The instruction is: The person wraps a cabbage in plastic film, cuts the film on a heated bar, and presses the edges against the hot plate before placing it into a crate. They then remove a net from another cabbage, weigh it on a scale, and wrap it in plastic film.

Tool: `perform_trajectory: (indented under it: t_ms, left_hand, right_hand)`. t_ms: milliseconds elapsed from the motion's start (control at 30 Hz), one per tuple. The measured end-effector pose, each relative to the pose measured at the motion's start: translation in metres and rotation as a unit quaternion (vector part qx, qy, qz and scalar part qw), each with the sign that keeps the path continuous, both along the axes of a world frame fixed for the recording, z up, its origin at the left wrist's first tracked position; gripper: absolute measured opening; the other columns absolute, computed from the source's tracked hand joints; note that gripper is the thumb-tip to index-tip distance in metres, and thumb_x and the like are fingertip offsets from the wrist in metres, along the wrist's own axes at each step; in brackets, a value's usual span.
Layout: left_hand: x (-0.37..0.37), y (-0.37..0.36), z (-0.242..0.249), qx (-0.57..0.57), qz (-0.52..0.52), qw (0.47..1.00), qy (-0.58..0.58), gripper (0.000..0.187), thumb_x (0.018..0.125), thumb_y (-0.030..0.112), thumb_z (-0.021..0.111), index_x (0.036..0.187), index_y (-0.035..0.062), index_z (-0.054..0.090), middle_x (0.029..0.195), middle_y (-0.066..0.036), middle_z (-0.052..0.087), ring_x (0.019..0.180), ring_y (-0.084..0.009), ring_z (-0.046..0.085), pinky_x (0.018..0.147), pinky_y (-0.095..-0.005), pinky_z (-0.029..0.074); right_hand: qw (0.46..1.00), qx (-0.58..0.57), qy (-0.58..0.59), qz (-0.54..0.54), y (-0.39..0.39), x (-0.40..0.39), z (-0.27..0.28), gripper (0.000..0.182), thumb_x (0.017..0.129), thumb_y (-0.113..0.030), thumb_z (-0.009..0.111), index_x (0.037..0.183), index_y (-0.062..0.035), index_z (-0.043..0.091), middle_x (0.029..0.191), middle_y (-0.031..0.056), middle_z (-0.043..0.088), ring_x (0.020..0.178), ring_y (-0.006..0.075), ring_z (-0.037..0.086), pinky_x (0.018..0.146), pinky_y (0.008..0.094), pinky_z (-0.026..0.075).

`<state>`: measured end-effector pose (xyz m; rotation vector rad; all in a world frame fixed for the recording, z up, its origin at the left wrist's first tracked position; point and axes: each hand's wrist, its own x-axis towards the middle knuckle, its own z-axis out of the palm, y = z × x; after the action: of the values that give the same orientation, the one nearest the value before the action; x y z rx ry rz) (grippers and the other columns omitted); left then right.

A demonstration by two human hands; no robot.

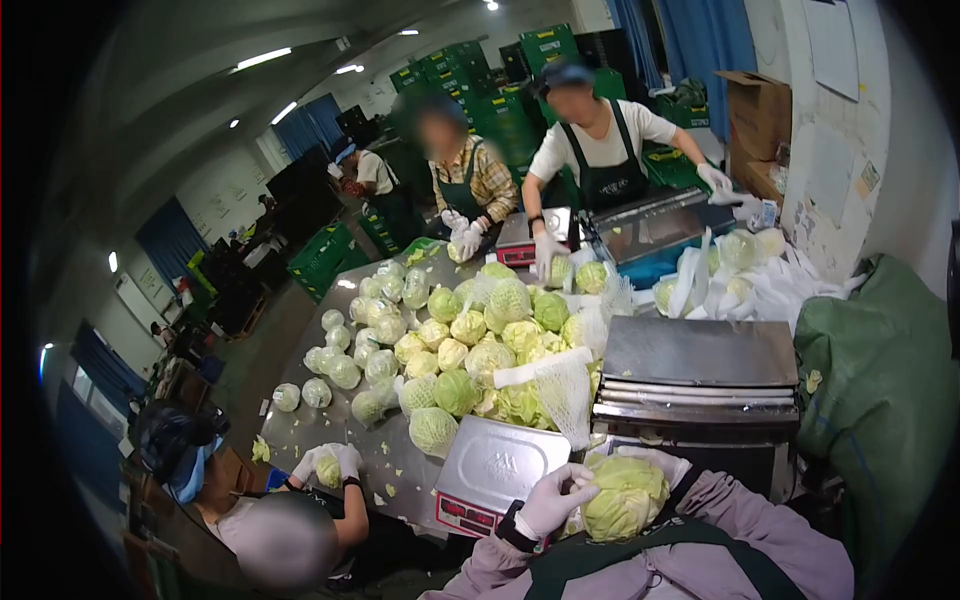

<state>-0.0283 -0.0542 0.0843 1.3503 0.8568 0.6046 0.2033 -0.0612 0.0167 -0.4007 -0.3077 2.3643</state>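
Close to my body, a pale green cabbage (pixel 622 498) is held between my two gloved hands. My left hand (pixel 553 500) has its fingers bent against the cabbage's left side. On the far right side of it lies my right hand (pixel 655 463), its fingers partly hidden behind the leaves. A metal scale (pixel 503 462) with a red display front stands just left of my left hand. Beyond my hands is a steel wrapping machine (pixel 697 355). White mesh netting (pixel 562 390) lies over the edge of the cabbage pile (pixel 470 325).
Wrapped cabbages (pixel 375 310) cover the table's left part. One co-worker at the lower left holds a cabbage (pixel 328 470); two stand across the table (pixel 300 420), one by a second scale (pixel 520 232). A green sack (pixel 865 390) stands right; green crates (pixel 325 258) are behind.
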Motion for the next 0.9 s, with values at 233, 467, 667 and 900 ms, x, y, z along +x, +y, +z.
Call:
perform_trajectory:
  t_ms: [233, 467, 667, 900]
  left_hand:
    - [-0.019, 0.002, -0.007, -0.076, -0.095, 0.991, -0.052, 0.016, 0.086, 0.009, 0.069, 0.098, 0.0035, 0.059, 0.08, 0.005, 0.055, 0.073, -0.0027, 0.051, 0.066, -0.0193, 0.041]
    - [-0.047, 0.023, -0.022, -0.074, 0.062, 0.987, -0.126, 0.027, 0.083, 0.009, 0.07, 0.106, 0.0003, 0.057, 0.089, -0.003, 0.061, 0.082, -0.0112, 0.059, 0.075, -0.024, 0.046]
    - [0.0, 0.007, -0.005, 0.206, 0.14, 0.969, -0.005, 0.092, 0.074, 0.029, 0.08, 0.14, -0.0066, 0.027, 0.136, -0.023, 0.039, 0.127, -0.0327, 0.04, 0.107, -0.0396, 0.031]
    - [0.033, -0.005, 0.0, 0.348, -0.065, 0.929, 0.112, 0.069, 0.082, 0.04, 0.067, 0.136, 0.003, 0.044, 0.139, -0.019, 0.043, 0.131, -0.0334, 0.038, 0.11, -0.0408, 0.027]
  right_hand:
    - [0.998, 0.042, -0.039, -0.014, 0.001, 0.001, 0.0, 0.039, 0.1, -0.026, 0.043, 0.127, 0.0012, 0.05, 0.121, 0.0148, 0.059, 0.111, 0.0247, 0.059, 0.099, 0.0362, 0.046]
    - [0.998, -0.021, -0.045, -0.031, -0.004, -0.001, 0.009, 0.042, 0.101, -0.027, 0.039, 0.13, 0.0033, 0.047, 0.126, 0.0166, 0.056, 0.117, 0.0265, 0.055, 0.105, 0.0396, 0.04]
    - [0.999, 0.016, -0.014, -0.036, 0.0, -0.004, 0.003, 0.042, 0.098, -0.027, 0.044, 0.128, 0.0032, 0.047, 0.123, 0.018, 0.057, 0.114, 0.0276, 0.056, 0.101, 0.04, 0.043]
    - [0.963, 0.161, -0.205, -0.068, -0.005, -0.002, 0.013, 0.05, 0.098, -0.034, 0.035, 0.134, 0.0002, 0.041, 0.13, 0.0207, 0.048, 0.12, 0.032, 0.05, 0.102, 0.0453, 0.043]
